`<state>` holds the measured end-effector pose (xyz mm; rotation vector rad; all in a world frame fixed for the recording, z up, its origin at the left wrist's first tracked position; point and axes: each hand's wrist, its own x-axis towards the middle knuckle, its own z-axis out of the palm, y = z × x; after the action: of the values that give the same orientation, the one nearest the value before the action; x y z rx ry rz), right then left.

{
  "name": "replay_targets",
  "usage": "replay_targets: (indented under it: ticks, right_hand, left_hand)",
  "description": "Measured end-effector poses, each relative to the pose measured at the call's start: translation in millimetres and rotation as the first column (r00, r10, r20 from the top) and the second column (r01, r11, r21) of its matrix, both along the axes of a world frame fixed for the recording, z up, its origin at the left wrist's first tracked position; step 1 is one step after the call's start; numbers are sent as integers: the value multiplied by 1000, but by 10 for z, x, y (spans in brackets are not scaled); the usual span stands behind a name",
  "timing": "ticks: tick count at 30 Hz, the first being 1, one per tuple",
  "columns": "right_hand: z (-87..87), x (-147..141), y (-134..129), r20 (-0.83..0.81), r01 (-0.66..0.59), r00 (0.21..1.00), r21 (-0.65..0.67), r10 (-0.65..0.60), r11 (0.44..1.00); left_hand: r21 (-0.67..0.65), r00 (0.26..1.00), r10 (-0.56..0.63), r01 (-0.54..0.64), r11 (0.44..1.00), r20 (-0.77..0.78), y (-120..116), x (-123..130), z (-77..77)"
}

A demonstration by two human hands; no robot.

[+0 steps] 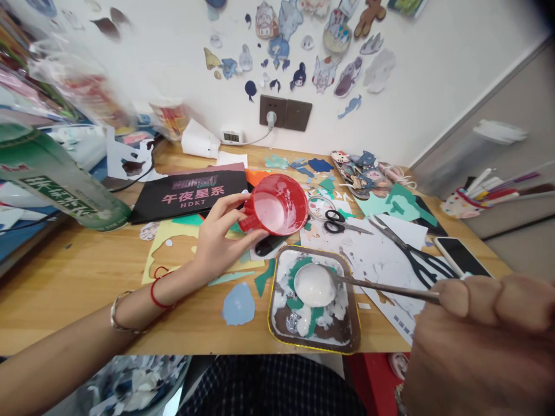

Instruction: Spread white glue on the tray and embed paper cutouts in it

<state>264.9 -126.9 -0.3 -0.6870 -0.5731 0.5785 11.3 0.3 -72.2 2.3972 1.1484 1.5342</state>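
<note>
My left hand [225, 228] grips a red cup [281, 205] by its handle, tilted so that its inside faces me; a pale film coats the inside. In my right hand [489, 335] is the long handle of a metal spoon [385, 287]. The spoon's bowl, full of a thick white liquid [315, 285], hangs over a square tray [356, 323]. Green paper pieces and white smears lie in that tray. Under the cup, a dark rounded object [265, 245] shows in part.
Small scissors [342, 223], large scissors [410, 248] and a phone [462, 257] lie right of the tray. Paper scraps surround it. A green bottle [65, 179] stands left, by a black folder [186, 193]. A pen cup [462, 203] is far right.
</note>
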Motion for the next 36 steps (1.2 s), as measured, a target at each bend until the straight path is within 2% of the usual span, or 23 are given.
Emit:
replay_targets:
  ticks: [3, 7, 15, 20, 23, 29, 36]
  right_hand:
    - [19, 6, 107, 101, -64, 993, 66, 58, 996]
    - [-2, 75, 230, 139, -130, 984, 126, 112, 983]
    - [12, -18, 390, 247, -107, 967, 191, 58, 976]
    - [11, -1, 429, 329, -214, 935, 219, 135, 952]
    - [-21, 67, 474, 324, -254, 929, 209, 178, 944]
    - [-96, 152, 560, 379, -288, 909, 268, 174, 919]
    - [13, -31, 516, 290, -136, 955, 239, 63, 961]
  left_hand:
    - [-8, 1000, -3, 3, 1000, 3, 2, 0, -4]
    - [-13, 1000, -15, 15, 1000, 3, -2, 3, 5]
    - [-8, 1000, -22, 22, 1000, 4, -16, 7, 20]
    - [-2, 1000, -24, 24, 1000, 0, -14, 8, 20]
    - [14, 1000, -27, 27, 1000, 3, -14, 8, 25]
    - [20, 999, -33, 33, 999, 11, -17, 3, 27]
    - [18, 1000, -28, 28, 999, 5, -17, 8, 23]
